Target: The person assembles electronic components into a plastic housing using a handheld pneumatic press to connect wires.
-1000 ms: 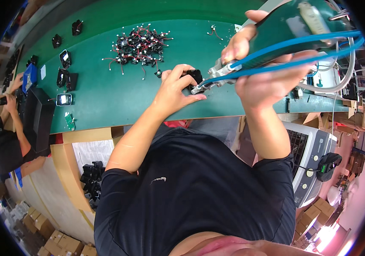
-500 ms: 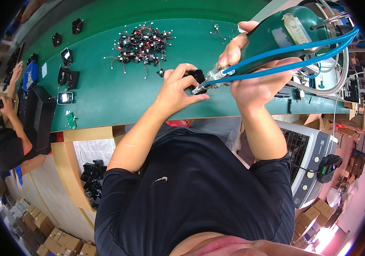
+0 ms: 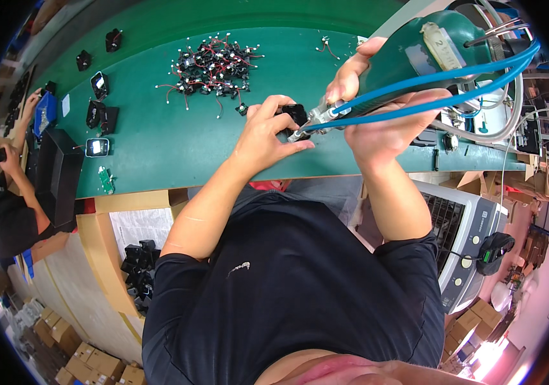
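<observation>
My left hand [image 3: 268, 131] pinches a small black part [image 3: 296, 117] just above the green table [image 3: 159, 147]. My right hand [image 3: 383, 112] grips a green powered screwdriver [image 3: 428, 54] with blue hoses [image 3: 435, 93] running off to the right. Its metal tip [image 3: 300, 133] presses against the black part, right beside my left fingers. A heap of small black parts with red wires [image 3: 213, 64] lies on the table behind my left hand.
Several black housings [image 3: 98, 115] and a small green circuit board [image 3: 106, 181] lie at the table's left. A box of black parts [image 3: 139, 269] sits below the table edge. Another person [image 3: 5, 212] works at the far left. A grey machine [image 3: 463, 237] stands at the right.
Both hands stay together on the black part. The screwdriver body has tipped slightly, and its tip has settled lower against the part.
</observation>
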`<state>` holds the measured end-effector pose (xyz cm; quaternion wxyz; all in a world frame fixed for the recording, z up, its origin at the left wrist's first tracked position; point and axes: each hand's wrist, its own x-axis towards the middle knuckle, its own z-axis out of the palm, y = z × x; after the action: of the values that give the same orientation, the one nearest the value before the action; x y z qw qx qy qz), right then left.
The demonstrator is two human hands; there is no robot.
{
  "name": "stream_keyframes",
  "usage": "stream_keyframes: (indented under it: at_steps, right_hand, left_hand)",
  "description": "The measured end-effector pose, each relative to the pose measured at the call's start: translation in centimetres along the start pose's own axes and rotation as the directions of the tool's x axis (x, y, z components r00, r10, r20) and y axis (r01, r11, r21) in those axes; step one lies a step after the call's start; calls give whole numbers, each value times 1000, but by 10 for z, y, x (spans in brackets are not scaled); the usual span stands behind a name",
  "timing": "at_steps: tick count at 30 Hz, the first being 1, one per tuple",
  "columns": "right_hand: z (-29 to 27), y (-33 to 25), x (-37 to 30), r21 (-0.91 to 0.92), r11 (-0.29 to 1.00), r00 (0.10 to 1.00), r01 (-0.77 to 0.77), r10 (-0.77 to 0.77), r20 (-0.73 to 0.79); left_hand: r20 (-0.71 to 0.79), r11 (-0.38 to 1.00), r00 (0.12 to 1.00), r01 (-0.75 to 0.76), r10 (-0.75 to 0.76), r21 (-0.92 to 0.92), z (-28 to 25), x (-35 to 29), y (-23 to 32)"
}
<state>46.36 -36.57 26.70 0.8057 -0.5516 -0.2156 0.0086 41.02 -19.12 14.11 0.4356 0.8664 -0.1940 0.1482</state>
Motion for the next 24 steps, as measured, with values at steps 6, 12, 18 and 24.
stream_keyframes:
  at_steps: [6, 12, 18, 24]
  right_hand:
    - [0, -10, 4, -146, 989, 1000, 21, -19, 12]
    - [38, -60, 30, 276, 930, 964, 242, -199, -175]
    - [9, -11, 21, 198, 978, 997, 72, -76, 13]
    - [21, -10, 10, -214, 977, 996, 21, -39, -81]
  left_hand:
    - [-4, 999, 999, 36, -36, -9, 0, 0, 1]
    - [-28, 998, 999, 37, -38, -59, 0, 0, 3]
    - [-16, 995, 997, 78, -79, -61, -1, 2, 8]
    - [-21, 998, 999, 41, -42, -49, 1, 2, 5]
